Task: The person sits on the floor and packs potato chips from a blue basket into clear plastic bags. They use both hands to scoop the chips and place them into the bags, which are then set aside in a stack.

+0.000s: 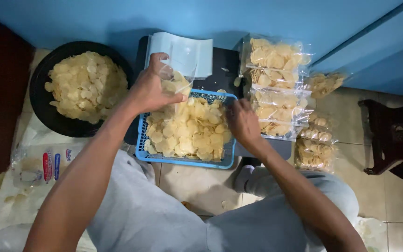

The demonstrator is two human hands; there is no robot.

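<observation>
My left hand (151,88) grips a clear plastic bag (177,81) partly filled with pale round crackers, held above the far left corner of a blue plastic basket (185,161). The basket is heaped with loose crackers (190,130). Down in the heap at the basket's right side rests my right hand (241,122), fingers curled among the crackers; whether it holds any I cannot tell. Behind the basket lies a stack of empty clear bags (190,52) on a dark surface.
A black round basin (40,100) full of crackers sits at the left. Several filled, sealed bags (276,88) are piled at the right against the blue wall. A printed plastic sack (43,165) lies at lower left. A dark stool (392,135) stands at right on the tiled floor.
</observation>
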